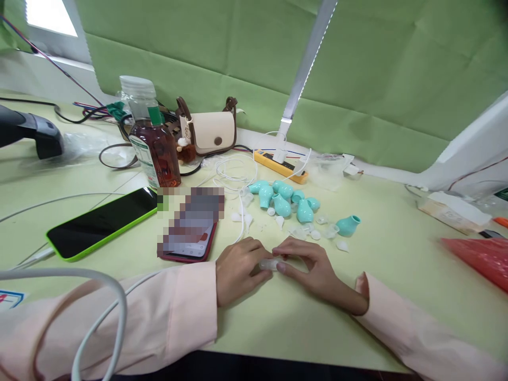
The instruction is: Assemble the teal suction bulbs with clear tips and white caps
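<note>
Between my two hands, low over the table (278, 328), is a small translucent plastic piece (269, 263). My left hand (243, 270) is closed around its left end, fingers curled. My right hand (307, 267) pinches the other end between thumb and fingers. Just beyond my hands lies a group of glossy turquoise bulb-shaped parts (281, 205) with open necks. One more turquoise bulb (348, 226) lies apart to the right. Small clear and white plastic pieces (301, 231) are scattered around them.
Left of my hands lie a red-cased phone (190, 233) and a green-cased phone (103, 225). Behind stand a bottle of dark liquid (156, 153), a cream handbag (214, 131) and a yellow power strip (280, 166). A white cable (119, 317) loops over my left sleeve. Red plastic (482, 259) lies right.
</note>
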Tool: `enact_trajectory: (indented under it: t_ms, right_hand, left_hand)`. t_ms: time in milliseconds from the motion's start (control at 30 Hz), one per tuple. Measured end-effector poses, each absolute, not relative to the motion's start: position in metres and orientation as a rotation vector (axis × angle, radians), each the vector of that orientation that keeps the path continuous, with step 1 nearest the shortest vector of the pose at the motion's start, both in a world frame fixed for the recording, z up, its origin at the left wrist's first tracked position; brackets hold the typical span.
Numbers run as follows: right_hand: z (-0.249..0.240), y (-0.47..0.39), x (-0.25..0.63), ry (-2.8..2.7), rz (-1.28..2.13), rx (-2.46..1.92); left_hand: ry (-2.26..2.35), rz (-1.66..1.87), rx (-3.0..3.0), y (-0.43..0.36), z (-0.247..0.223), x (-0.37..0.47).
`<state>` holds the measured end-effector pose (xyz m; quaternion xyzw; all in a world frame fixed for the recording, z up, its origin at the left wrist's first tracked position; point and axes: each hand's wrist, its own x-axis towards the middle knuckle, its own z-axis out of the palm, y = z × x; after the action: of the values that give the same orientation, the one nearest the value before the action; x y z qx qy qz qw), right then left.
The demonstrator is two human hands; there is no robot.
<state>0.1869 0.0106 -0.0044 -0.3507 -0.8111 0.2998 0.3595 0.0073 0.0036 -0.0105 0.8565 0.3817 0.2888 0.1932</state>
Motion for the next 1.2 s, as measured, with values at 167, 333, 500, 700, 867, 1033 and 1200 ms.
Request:
enact_trajectory:
  t_ms: [167, 333, 500, 700, 867, 1033, 1200]
  right_hand:
    - [0.000, 0.010, 0.187, -2.086, 0.991, -1.056]
    - [0.000, 0.006, 0.186, -2.121, 1.000, -1.157]
    - [-0.003, 0.001, 0.186, -2.156, 0.849, -1.038]
    - [-0.010, 0.000, 0.185, -2.056, 0.795, -0.980]
    - [-0.015, 0.000, 0.184, -2.035, 0.752, -0.934]
    - [-0.016, 0.001, 0.182, -2.016, 0.719, -0.967]
    - [-0.009, 0.001, 0.182, -2.143, 0.782, -0.879]
  left_hand:
    - [0.888, 1.105, 2.394, 0.002, -0.013, 0.007]
    - [0.791, 1.200, 2.438, 0.000, -0.013, 0.007]
    - [0.763, 1.245, 2.454, -0.002, -0.013, 0.007]
    - [0.764, 1.276, 2.468, -0.001, -0.013, 0.006]
    - [0.755, 1.279, 2.426, -0.003, -0.011, 0.007]
    - [0.748, 1.270, 2.427, -0.004, -0.010, 0.008]
    - [0.738, 1.290, 2.438, -0.005, -0.012, 0.008]
